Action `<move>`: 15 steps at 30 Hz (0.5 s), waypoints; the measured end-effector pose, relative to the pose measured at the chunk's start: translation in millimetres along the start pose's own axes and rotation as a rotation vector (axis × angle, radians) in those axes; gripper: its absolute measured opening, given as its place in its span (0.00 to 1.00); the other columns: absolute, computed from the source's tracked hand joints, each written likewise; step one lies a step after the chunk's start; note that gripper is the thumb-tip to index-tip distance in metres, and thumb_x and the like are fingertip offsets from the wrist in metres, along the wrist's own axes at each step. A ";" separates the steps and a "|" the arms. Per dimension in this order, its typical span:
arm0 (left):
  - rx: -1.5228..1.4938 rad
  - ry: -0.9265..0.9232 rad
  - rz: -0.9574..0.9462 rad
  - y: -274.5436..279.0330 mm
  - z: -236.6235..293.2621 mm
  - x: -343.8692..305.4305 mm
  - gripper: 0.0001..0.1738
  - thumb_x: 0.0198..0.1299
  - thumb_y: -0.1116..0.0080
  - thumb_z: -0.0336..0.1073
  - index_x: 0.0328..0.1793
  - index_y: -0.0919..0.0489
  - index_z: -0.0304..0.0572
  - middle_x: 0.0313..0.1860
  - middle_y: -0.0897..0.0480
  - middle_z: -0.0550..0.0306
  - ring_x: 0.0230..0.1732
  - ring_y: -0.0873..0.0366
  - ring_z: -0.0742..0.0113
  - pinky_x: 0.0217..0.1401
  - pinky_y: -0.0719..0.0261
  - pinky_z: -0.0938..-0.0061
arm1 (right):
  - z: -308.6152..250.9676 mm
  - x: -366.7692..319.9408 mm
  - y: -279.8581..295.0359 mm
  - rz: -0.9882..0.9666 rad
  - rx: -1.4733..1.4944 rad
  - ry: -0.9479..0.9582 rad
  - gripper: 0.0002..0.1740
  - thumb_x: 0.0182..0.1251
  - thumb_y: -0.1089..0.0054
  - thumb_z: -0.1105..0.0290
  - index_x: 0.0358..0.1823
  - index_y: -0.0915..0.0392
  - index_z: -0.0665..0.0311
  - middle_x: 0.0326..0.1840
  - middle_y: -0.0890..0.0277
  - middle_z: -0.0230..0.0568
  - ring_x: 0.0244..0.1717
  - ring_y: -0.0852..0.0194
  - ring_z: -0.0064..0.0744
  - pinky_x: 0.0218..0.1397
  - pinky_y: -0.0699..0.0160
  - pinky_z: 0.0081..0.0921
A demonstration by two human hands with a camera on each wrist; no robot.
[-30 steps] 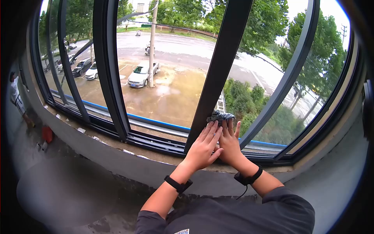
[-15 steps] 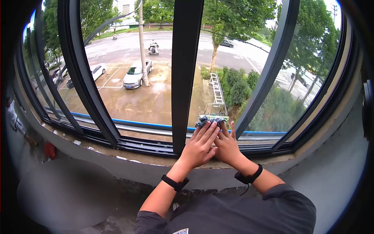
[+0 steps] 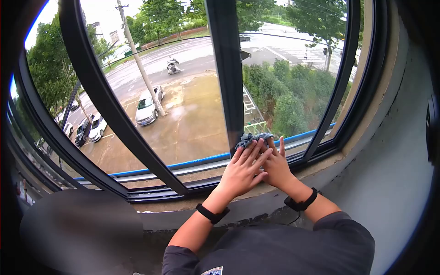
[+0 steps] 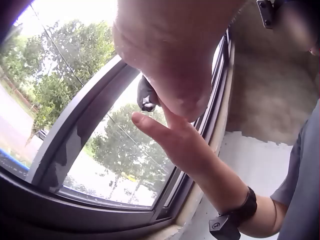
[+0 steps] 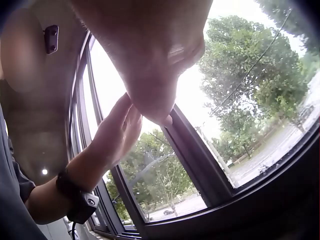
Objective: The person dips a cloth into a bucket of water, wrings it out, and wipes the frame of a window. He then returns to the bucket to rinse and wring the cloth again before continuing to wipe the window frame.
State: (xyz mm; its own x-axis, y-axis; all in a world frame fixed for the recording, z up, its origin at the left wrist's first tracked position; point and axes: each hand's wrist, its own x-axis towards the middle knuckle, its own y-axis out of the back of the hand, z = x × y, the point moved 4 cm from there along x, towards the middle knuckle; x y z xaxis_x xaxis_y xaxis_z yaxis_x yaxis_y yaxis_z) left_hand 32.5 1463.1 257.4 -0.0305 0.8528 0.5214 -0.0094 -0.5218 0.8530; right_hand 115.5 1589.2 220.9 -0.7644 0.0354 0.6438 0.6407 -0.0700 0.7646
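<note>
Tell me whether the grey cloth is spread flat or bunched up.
Bunched up: the cloth shows lumpy, crumpled folds beyond the fingers of the left hand and right hand; any part under them is hidden.

Hands: two — one left hand [image 3: 240, 176], one right hand [image 3: 278, 171]. Wristbands [image 3: 213, 213]: two, one per wrist. Sleeves [image 3: 181, 261]: two. Crumpled cloth [image 3: 256, 139]: one bunch. Shirt emblem [image 3: 212, 271]: one.

Outside, head view. Utility pole [image 3: 141, 64]: one. Ladder [image 3: 249, 103]: one. Parked cars [image 3: 146, 109]: at least four — three pale, one dark; any farther off too small to tally. Car on the road [image 3: 245, 38]: one, partly hidden. Scooters [image 3: 173, 69]: at least one, exact number unclear. Trees [image 3: 167, 20]: several, crowns overlapping, exact count unreadable.
</note>
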 end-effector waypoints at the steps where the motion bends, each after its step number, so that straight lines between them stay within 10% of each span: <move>1: -0.010 -0.021 -0.015 -4.9 6.3 10.5 0.43 0.70 0.41 0.56 0.89 0.40 0.65 0.91 0.48 0.47 0.91 0.53 0.48 0.90 0.61 0.47 | 12.2 -6.0 3.4 0.005 0.003 -0.021 0.42 0.67 0.36 0.51 0.83 0.35 0.48 0.88 0.45 0.38 0.90 0.61 0.55 0.85 0.82 0.77; 15: -0.046 -0.214 -0.140 -83.8 89.4 126.2 0.41 0.68 0.39 0.47 0.87 0.37 0.65 0.89 0.44 0.45 0.90 0.49 0.50 0.89 0.56 0.48 | 131.9 -89.9 12.5 -0.046 0.018 -0.355 0.49 0.62 0.30 0.55 0.85 0.40 0.47 0.88 0.48 0.44 0.88 0.58 0.63 0.83 0.72 0.82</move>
State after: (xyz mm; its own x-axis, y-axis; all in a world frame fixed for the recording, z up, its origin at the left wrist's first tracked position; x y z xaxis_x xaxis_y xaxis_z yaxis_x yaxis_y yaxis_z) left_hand 118.8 1616.3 253.8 0.1864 0.8993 0.3957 -0.0445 -0.3946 0.9178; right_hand 201.8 1716.6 176.6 -0.7218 0.3824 0.5769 0.6098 -0.0427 0.7914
